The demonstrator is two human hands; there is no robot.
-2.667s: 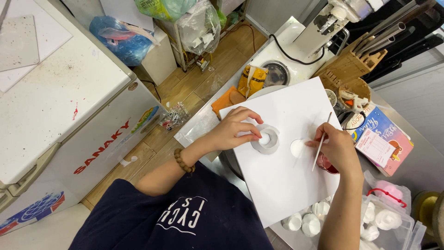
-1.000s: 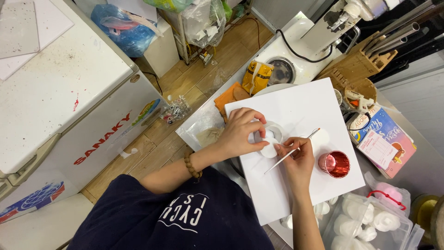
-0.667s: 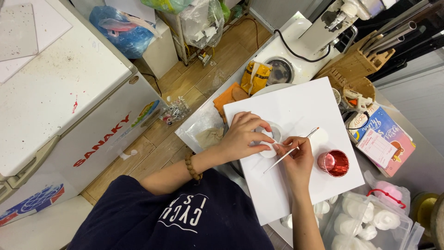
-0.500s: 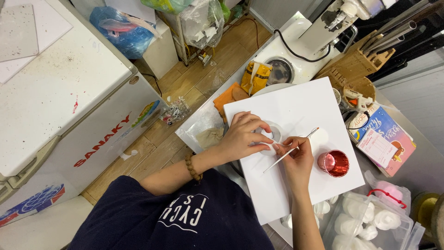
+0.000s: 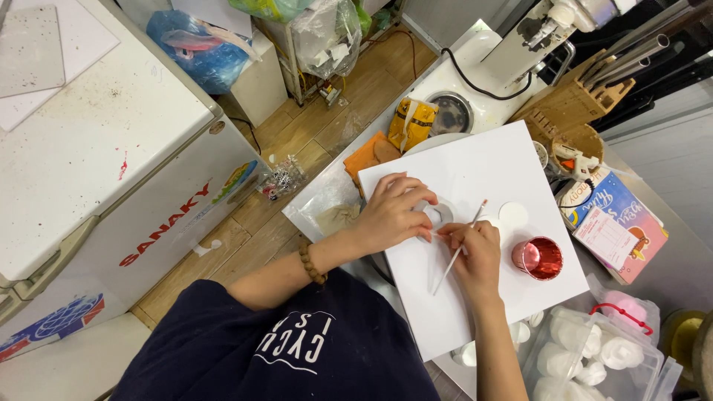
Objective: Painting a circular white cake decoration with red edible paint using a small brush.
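Head view, looking straight down. The left hand [image 5: 392,213] lies flat on a white board [image 5: 475,230], fingers spread and curled over a small white ring-shaped piece [image 5: 438,215]; it presses the piece down rather than lifting it, seemingly to keep it from sliding. A beaded bracelet [image 5: 312,263] sits on that wrist.

The right hand [image 5: 475,256] is just beside the left one, fingertips nearly meeting it at the ring. It is closed in a pen-style pinch on a thin white brush [image 5: 458,247], whose shaft slants from below the palm up past the fingers. The working tip is hidden by the fingers, so whether it touches the ring cannot be told; the pinch near the lower end would suit fine, steady strokes.

Just right of the right hand stands a shiny red metallic cup [image 5: 537,258], open side up, within easy reach of the brush. Above that hand, a flat white disc [image 5: 513,215] rests on the board, apart from the ring.

Below the right forearm, a clear plastic bin [image 5: 587,356] holds more white moulded pieces. Farther right lies a colourful booklet [image 5: 613,223], and beyond it a wooden knife block [image 5: 568,104]. Left of the left hand, an orange cloth [image 5: 371,154] lies at the board's edge on the tabletop [image 5: 475,63].
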